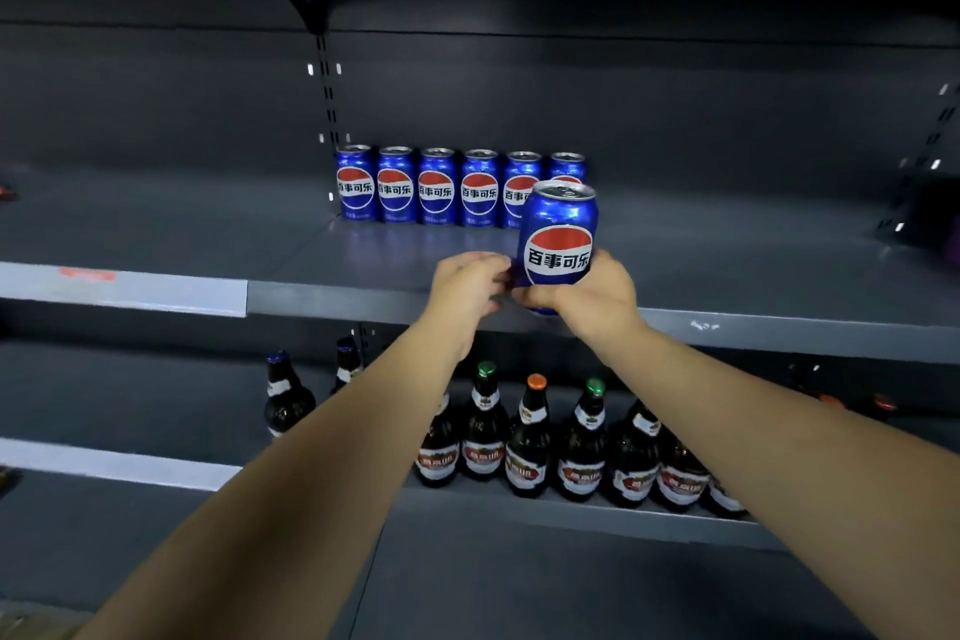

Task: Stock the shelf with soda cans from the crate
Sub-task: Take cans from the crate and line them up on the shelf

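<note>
On the dark shelf [727, 250], six cans [436, 187] are standing in a row at twelve o'clock. Both hands, left hand [467, 288] and right hand [592, 296], are closing around a can [560, 239], hiding the row's end; bottles [530, 437] are lining the shelf below at six o'clock.

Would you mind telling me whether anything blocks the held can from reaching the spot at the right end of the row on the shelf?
Nothing visible does: the shelf right of the row of cans is bare, and the held can hangs just before it.

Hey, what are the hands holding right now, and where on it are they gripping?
A blue aluminium soda can, held upright by its lower body: the right hand wraps its base, and the left hand touches its lower left side.
</note>
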Demonstrator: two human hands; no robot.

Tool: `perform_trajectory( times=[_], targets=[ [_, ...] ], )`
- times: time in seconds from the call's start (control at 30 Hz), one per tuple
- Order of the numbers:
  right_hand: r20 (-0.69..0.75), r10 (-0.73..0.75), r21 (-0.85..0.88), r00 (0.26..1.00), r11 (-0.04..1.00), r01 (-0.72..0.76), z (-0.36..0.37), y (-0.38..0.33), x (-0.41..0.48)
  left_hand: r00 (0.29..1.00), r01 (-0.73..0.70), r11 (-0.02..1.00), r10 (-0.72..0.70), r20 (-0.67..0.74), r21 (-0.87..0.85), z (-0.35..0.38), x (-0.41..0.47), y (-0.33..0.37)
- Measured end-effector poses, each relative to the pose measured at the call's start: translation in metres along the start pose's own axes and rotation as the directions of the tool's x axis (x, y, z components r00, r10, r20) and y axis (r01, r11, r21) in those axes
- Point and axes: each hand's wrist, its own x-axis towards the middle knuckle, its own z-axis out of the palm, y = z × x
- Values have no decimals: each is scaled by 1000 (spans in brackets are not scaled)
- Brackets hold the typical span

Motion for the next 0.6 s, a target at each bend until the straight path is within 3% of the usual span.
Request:
perform_trajectory(
  times=[0.3, 0.47, 0.6],
  targets=[
    [-132, 131, -31, 983, 990, -136, -4, 13, 52, 975, -75, 964, 18, 221, 256, 25, 73, 0],
    [-229, 289, 34, 929, 957, -289, -9, 31, 72, 954, 52, 929, -154, 256, 365, 43, 100, -5],
    [-271, 336, 39, 902, 940, -339, -17, 41, 85, 936, 58, 917, -188, 298, 394, 56, 120, -10]
  ],
)
